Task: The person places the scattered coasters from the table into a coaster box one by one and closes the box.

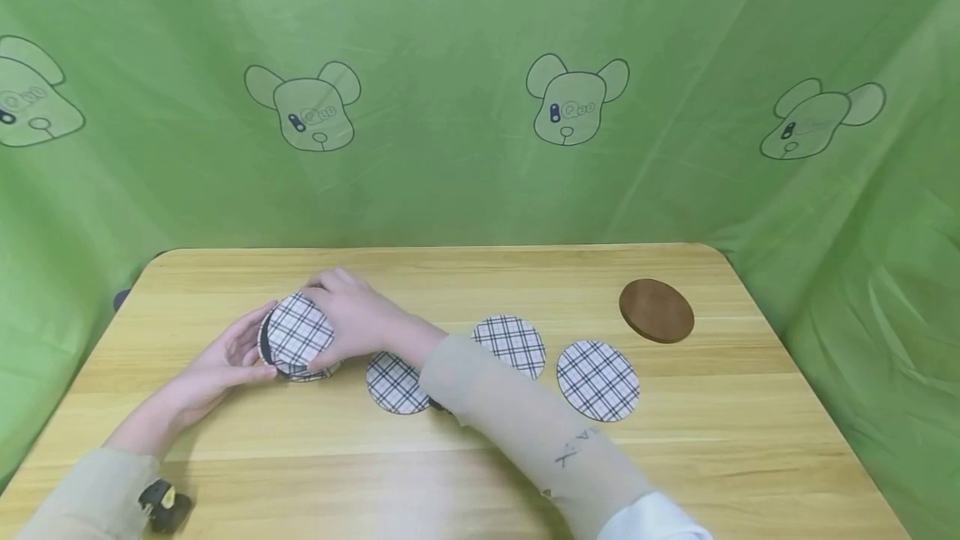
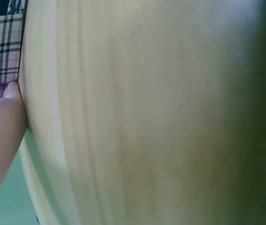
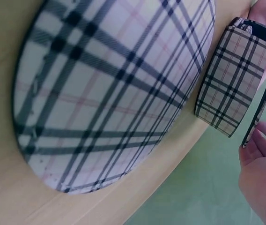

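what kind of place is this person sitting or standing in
Probably a curtained-off booth or makeshift filming corner, though I can't be sure: a green curtain printed with cartoon animal heads hangs around a wood-grain table, on which lie round plaid coasters.

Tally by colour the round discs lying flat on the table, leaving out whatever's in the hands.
White round discs with black plaid lines: 3
Brown round disc: 1
Total: 4 visible; a dark sliver by the beige right sleeve is too hidden to identify.
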Available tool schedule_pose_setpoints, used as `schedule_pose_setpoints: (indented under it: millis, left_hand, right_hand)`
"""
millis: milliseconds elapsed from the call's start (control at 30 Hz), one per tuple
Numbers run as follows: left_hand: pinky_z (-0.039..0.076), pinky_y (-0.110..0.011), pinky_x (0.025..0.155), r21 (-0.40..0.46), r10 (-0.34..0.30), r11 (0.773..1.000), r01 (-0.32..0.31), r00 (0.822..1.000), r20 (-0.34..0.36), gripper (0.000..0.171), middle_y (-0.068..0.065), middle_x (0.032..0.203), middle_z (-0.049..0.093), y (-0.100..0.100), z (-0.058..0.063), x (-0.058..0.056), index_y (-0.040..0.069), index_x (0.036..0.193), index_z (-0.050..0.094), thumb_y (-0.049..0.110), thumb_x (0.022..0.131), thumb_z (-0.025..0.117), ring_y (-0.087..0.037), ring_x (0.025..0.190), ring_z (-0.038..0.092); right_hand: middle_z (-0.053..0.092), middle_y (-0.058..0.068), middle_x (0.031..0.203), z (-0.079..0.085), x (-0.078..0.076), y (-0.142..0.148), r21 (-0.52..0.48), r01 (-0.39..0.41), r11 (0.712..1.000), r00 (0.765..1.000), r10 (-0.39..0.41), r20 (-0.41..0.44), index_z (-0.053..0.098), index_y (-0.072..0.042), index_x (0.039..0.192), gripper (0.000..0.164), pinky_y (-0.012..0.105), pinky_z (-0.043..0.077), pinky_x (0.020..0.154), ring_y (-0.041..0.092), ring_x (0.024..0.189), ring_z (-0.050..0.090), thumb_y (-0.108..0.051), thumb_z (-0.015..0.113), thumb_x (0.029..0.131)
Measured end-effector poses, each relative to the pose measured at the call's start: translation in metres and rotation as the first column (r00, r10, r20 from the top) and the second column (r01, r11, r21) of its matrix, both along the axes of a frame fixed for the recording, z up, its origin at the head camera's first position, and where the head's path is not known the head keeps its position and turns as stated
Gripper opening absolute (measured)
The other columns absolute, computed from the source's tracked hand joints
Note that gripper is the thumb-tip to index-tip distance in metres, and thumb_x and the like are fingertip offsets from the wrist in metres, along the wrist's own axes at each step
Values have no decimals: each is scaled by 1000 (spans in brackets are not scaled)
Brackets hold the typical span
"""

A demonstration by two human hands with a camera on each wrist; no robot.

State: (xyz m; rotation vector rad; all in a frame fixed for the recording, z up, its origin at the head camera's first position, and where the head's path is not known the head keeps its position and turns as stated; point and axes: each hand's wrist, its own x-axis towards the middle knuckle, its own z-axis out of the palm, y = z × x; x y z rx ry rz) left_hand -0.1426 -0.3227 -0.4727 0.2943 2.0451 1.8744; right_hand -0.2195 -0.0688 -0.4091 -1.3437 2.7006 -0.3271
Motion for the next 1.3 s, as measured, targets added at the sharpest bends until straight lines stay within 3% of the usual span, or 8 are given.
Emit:
schedule_pose_setpoints:
  millis: [267,800,1300]
  left_hand:
    - [39,-3,110,-5,0,1000,0,1000,14,104,-32,174,-9,-1,0,0,7,171,2,-6,92,68,29,122,44]
    - [38,-2,111,13,-3,1000,3,1000,6,103,-30,175,-9,-1,-4,0,11,171,3,-7,93,67,28,126,43]
    - [38,-2,110,6,-1,1000,1,1000,1,103,-31,174,-8,-1,-2,0,9,171,3,-7,92,68,28,126,43]
  right_hand:
    - [49,3,160,-6,2,-6,37,2,999,1000,-1,-22,45,-8,160,112,32,32,132,17,146,42,-65,89,75]
    - [47,5,163,-10,10,-15,93,49,994,999,-50,13,40,-7,163,114,31,32,132,18,148,41,-69,84,77]
    - [46,7,162,-20,11,-17,73,44,996,998,-40,-55,37,-4,163,118,30,33,131,18,147,43,-70,84,77]
